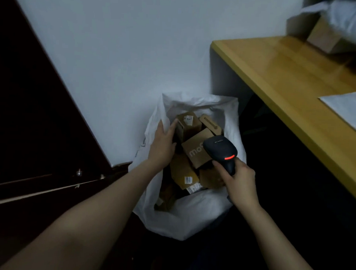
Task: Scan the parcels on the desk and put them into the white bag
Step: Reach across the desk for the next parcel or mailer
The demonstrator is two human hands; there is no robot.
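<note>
1. Against the wall, just left of the worktop, a white bag stands on the floor with its mouth open upward.
2. Packed close inside the bag are brown parcels. A labelled box sits at the bag's far side. A flat carton lies just right of it. A printed box is in the bag's middle, and a low box with a small white sticker lies toward the bag's near rim.
3. The left hand lies wide on the bag's left wall, palm down, fingers straight and holding nothing. Its fingertips reach the labelled box, though I cannot tell whether they touch it.
4. The right hand is curled round the handle of a black scanner, above the bag's right side.
5. The scanner's head points away from the person, over the printed box in the bag, and a red light glows on its top.
6. Right of the bag, a white mailer lies flat on the worktop.
7. Far beyond the bag, at the worktop's back end, a brown box sits under a white pouch. Both are blurred.
8. Left of the bag stands a dark door.
</note>
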